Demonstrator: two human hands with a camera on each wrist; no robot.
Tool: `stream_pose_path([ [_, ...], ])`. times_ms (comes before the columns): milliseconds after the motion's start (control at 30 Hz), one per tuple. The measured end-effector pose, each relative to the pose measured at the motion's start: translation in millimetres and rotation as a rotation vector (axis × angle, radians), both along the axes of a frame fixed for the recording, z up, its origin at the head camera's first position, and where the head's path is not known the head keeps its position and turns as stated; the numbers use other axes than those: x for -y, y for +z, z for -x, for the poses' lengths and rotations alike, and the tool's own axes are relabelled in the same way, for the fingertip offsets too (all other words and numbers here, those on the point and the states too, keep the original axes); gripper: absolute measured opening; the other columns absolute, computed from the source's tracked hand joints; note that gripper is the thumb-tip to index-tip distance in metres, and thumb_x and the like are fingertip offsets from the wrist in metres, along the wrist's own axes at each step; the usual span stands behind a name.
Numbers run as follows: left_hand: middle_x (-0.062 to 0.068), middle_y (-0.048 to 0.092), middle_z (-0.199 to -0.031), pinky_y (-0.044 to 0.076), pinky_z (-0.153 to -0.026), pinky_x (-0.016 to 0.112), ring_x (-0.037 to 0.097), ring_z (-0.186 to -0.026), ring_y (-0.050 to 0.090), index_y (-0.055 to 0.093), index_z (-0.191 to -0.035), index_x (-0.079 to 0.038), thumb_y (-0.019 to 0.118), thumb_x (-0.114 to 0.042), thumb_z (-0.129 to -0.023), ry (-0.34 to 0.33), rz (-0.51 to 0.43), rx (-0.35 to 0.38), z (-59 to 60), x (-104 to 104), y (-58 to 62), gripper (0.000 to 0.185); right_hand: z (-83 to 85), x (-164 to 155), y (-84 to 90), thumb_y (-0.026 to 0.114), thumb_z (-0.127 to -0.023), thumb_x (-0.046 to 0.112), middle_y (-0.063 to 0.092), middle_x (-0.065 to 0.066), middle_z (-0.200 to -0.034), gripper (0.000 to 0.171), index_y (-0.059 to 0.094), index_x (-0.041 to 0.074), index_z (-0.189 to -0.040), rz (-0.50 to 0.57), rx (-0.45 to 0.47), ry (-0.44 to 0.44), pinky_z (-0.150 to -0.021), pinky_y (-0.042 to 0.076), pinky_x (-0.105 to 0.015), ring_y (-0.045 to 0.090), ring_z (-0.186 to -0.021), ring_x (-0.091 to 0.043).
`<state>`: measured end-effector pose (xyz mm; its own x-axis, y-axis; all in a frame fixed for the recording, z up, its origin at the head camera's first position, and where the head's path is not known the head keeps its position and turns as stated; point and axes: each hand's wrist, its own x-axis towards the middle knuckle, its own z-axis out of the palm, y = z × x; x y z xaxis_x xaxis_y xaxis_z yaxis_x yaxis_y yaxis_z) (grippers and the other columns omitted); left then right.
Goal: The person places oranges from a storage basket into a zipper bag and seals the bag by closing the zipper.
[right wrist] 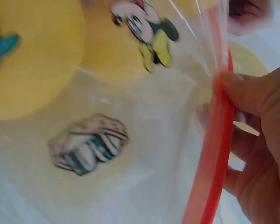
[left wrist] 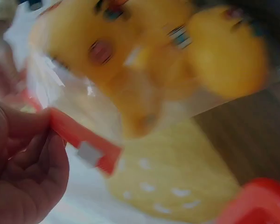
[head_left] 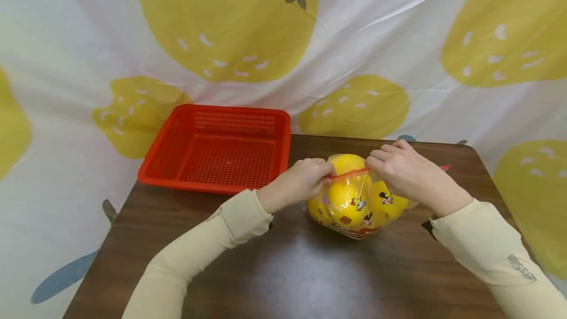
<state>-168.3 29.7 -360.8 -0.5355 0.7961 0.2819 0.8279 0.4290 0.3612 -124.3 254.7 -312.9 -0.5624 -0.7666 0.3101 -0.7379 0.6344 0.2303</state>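
Observation:
A clear zip bag [head_left: 359, 201] printed with cartoon figures sits on the brown table [head_left: 283, 270], holding several yellow round fruits [head_left: 347, 196]. A red zipper strip [head_left: 350, 174] runs along its top. My left hand [head_left: 301, 181] pinches the strip's left end [left wrist: 79, 140] between thumb and curled fingers. My right hand [head_left: 407, 174] pinches the strip [right wrist: 214, 154] further right, fingers curled over it. The bag [right wrist: 107, 140] fills the right wrist view; the fruits [left wrist: 144, 60] show blurred in the left wrist view.
An empty red perforated plastic basket [head_left: 221, 149] stands at the table's back left, partly over the edge. A white cloth with yellow fruit prints [head_left: 283, 38] hangs behind. Bare table surface lies in front of the bag.

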Motion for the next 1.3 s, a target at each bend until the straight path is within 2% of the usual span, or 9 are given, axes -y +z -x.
stream_pose_path([
  [200, -0.001, 0.064, -0.077, 0.043, -0.063, 0.018, 0.011, -0.067, 0.053, 0.067, -0.085, -0.009, 0.059, -0.011, -0.087, 0.013, -0.009, 0.246, 4.7, 2.4, 27.1, 0.008, 5.0, -4.1, 15.4, 0.067, -0.071, -0.006, 0.058, 0.001, -0.072, 0.017, 0.061, 0.008, -0.078, 0.142, 0.125, 0.071, -0.058, 0.045, -0.03, 0.054, -0.064, -0.013],
  [267, 0.0, 0.064, -0.078, 0.042, -0.064, 0.018, 0.011, -0.068, 0.052, 0.067, -0.087, -0.009, 0.058, -0.011, -0.087, 0.042, 0.026, 0.31, 12.6, 1.8, 27.6, 0.009, 14.2, -4.6, 12.2, 0.066, -0.072, -0.007, 0.058, 0.001, -0.073, 0.017, 0.061, 0.008, -0.078, 0.151, 0.186, 0.076, -0.057, 0.047, -0.029, 0.054, -0.063, -0.011],
  [367, 0.0, 0.064, -0.081, 0.041, -0.065, 0.018, 0.012, -0.07, 0.051, 0.068, -0.089, -0.01, 0.057, -0.01, -0.088, 0.1, 0.085, 0.365, 28.4, -0.4, 17.0, 0.011, 29.3, -4.2, -1.2, 0.063, -0.078, -0.005, 0.059, 0.001, -0.074, 0.014, 0.061, 0.009, -0.078, 0.138, 0.3, 0.027, -0.057, 0.046, -0.028, 0.053, -0.065, -0.009],
  [467, 0.001, 0.065, -0.083, 0.043, -0.067, 0.02, 0.013, -0.073, 0.053, 0.068, -0.09, -0.009, 0.056, -0.01, -0.088, 0.157, 0.114, 0.384, 45.4, -4.1, 2.5, 0.012, 48.0, -2.9, -15.9, 0.057, -0.083, -0.005, 0.058, -0.001, -0.073, 0.014, 0.06, 0.008, -0.077, 0.126, 0.372, -0.043, -0.057, 0.045, -0.029, 0.053, -0.063, -0.01],
  [600, 0.003, 0.066, -0.088, 0.045, -0.072, 0.023, 0.016, -0.079, 0.057, 0.068, -0.091, -0.008, 0.055, -0.009, -0.087, 0.214, 0.148, 0.344, 68.5, -9.9, -10.5, 0.013, 77.2, 0.7, -29.6, 0.051, -0.086, -0.005, 0.055, -0.003, -0.068, 0.017, 0.058, 0.006, -0.075, 0.108, 0.455, -0.144, -0.056, 0.04, -0.03, 0.047, -0.06, -0.013],
  [800, 0.006, 0.066, -0.094, 0.046, -0.071, 0.026, 0.02, -0.083, 0.058, 0.069, -0.092, -0.006, 0.054, -0.003, -0.084, 0.324, 0.176, 0.365, 92.8, -18.4, -13.7, 0.017, 114.5, 2.9, -46.4, 0.049, -0.085, -0.007, 0.056, -0.006, -0.068, 0.017, 0.058, 0.002, -0.073, 0.125, 0.514, -0.238, -0.057, 0.039, -0.031, 0.047, -0.061, -0.017],
  [1000, 0.007, 0.065, -0.095, 0.048, -0.066, 0.026, 0.019, -0.079, 0.057, 0.067, -0.094, -0.006, 0.056, -0.005, -0.083, 0.43, 0.195, 0.451, 100.1, -22.3, -16.3, 0.016, 129.4, 5.3, -53.1, 0.045, -0.08, -0.009, 0.052, -0.006, -0.069, 0.019, 0.055, 0.004, -0.073, 0.143, 0.526, -0.299, -0.058, 0.036, -0.031, 0.044, -0.063, -0.019],
  [1133, 0.007, 0.065, -0.098, 0.047, -0.061, 0.025, 0.02, -0.077, 0.058, 0.067, -0.097, -0.006, 0.056, -0.006, -0.083, 0.418, 0.203, 0.461, 99.0, -20.2, -19.5, 0.018, 129.5, 4.3, -55.4, 0.047, -0.08, -0.008, 0.059, -0.009, -0.074, 0.016, 0.06, 0.001, -0.077, 0.149, 0.501, -0.272, -0.061, 0.042, -0.034, 0.051, -0.067, -0.02],
  [1300, 0.008, 0.065, -0.106, 0.048, -0.079, 0.029, 0.022, -0.095, 0.059, 0.067, -0.104, -0.005, 0.057, -0.011, -0.085, 0.366, 0.213, 0.393, 99.6, -13.6, -22.2, 0.022, 123.0, -1.5, -56.7, 0.053, -0.087, 0.001, 0.064, -0.014, -0.092, 0.013, 0.064, 0.0, -0.094, 0.17, 0.52, -0.299, -0.075, 0.047, -0.041, 0.059, -0.084, -0.027],
])
